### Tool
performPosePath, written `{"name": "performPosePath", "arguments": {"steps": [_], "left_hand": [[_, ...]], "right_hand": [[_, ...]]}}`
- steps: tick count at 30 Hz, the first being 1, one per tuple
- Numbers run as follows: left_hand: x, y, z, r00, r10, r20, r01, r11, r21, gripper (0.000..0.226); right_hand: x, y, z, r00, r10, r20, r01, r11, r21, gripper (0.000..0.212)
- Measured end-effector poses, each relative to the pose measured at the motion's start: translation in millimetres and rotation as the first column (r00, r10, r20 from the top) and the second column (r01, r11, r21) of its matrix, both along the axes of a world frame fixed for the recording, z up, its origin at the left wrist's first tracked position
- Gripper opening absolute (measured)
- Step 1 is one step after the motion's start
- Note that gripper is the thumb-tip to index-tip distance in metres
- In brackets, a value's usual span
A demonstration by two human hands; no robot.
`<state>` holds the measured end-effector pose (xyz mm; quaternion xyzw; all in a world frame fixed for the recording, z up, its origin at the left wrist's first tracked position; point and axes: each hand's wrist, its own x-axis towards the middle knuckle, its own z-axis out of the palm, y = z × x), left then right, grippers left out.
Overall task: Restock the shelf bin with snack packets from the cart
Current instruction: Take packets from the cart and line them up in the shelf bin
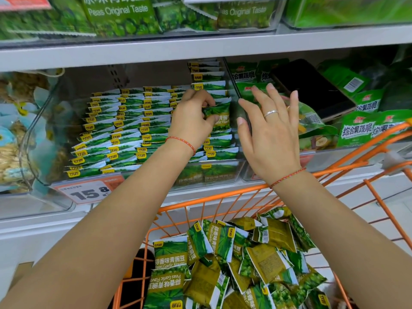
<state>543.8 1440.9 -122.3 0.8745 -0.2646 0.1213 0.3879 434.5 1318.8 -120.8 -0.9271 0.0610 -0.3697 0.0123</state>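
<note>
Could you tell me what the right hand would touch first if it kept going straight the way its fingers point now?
Probably the green mixed-snack packets in the neighbouring bin, just beyond the right hand; its fingertips already overlap them in the picture, though depth is unclear. The black phone lies further right.

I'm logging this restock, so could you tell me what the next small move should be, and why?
Probably ease the packet down into the bin's right-hand row. The left hand pinches it just above that row, the right hand is open by the divider, and the cart holds more.
</note>
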Motion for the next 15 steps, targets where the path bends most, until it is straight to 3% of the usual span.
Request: {"name": "performPosePath", "arguments": {"steps": [4, 8, 11, 15], "left_hand": [[1.8, 3.6, -0.8, 0.998, 0.007, -0.066, -0.015, 0.992, -0.126, 0.037], [-1.7, 11.9, 26.3, 0.991, 0.063, -0.122, -0.085, 0.978, -0.188, 0.024], [-26.7, 29.1, 53.3, 0.998, 0.020, -0.066, -0.026, 0.995, -0.099, 0.015], [-90.5, 53.9, 63.7, 0.969, -0.247, 0.019, 0.245, 0.966, 0.082, 0.013]], "right_hand": [[-0.8, 0.3, 0.5, 0.997, 0.041, 0.071, -0.043, 0.999, 0.023, 0.034], [-18.7, -1.4, 10.8, 0.939, 0.299, 0.172, -0.304, 0.952, 0.007, 0.028], [-47.8, -3.0, 17.1, 0.914, 0.381, 0.139, -0.385, 0.923, 0.004, 0.026], [-94.0, -3.0, 16.5, 0.903, 0.430, -0.008, -0.428, 0.900, 0.087, 0.025]]}}
